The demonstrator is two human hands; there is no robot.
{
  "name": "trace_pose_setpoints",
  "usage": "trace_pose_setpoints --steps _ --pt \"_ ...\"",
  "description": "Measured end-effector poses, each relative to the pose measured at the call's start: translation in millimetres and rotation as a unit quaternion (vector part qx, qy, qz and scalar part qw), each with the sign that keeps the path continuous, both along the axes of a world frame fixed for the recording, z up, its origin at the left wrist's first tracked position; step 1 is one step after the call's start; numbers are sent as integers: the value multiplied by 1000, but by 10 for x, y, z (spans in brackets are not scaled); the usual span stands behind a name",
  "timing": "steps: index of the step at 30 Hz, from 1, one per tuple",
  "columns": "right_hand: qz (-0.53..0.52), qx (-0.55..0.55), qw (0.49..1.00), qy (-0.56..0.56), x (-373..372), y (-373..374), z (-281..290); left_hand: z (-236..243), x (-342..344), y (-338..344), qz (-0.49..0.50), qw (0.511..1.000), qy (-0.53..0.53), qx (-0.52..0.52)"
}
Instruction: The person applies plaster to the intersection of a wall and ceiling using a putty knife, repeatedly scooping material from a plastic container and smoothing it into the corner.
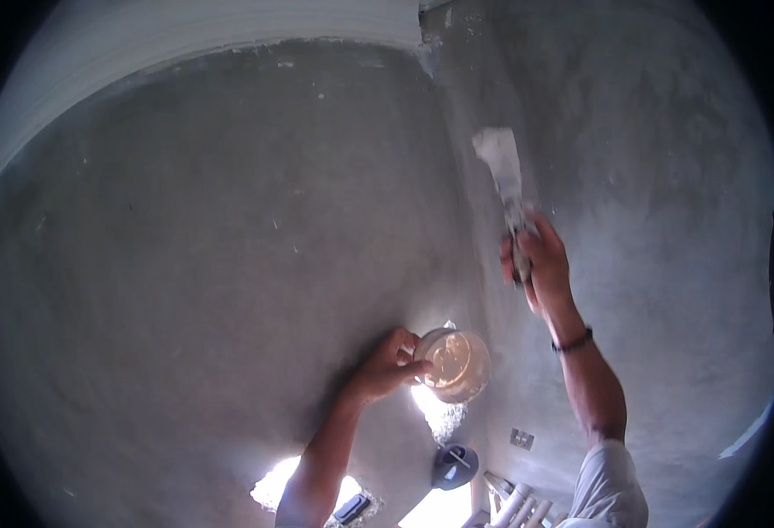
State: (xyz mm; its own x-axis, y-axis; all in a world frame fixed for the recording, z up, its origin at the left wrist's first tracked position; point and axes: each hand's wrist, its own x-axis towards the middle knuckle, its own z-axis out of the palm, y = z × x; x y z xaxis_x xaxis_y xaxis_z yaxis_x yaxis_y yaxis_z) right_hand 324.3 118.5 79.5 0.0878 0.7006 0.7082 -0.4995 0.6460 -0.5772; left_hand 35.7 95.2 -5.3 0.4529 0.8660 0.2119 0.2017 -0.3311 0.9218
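My right hand [547, 264] is closed around the handle of a putty knife [508, 174], raised with its blade pointing up. Whitish paste covers the blade, which is at the right wall close to the inner corner; whether it touches the wall I cannot tell. Lower down, my left hand [387, 368] grips the rim of a round translucent plastic tub [473, 385], thumb on the near side. The tub tilts so that its inside shows, with some pale paste in it.
Two grey plastered walls [228, 220] meet at the corner, below a white ceiling [228, 22]. Bright ragged holes [268, 486] open in the left wall's lower part. Below are a dark rounded object [454, 468], pale tube-like pieces [514, 504] and a wall box [521, 438].
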Motion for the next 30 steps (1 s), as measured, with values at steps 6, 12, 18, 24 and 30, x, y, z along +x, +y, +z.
trace_pose_setpoints --steps 6,12,18,24,30 --pt "-32 43 997 59 -127 1206 1396 90 45 -76 9 1000 24 -2" --pt "-74 105 987 94 -368 1707 2207 51 43 -81 4 1000 30 10" --pt "-166 97 977 94 -565 1972 2506 8 43 -53 18 999 31 13" --pt "-273 81 953 101 -659 2184 2639 -19 8 -11 14 998 58 21" --pt "-577 79 812 28 -782 2257 2702 57 25 -56 18 996 81 17"
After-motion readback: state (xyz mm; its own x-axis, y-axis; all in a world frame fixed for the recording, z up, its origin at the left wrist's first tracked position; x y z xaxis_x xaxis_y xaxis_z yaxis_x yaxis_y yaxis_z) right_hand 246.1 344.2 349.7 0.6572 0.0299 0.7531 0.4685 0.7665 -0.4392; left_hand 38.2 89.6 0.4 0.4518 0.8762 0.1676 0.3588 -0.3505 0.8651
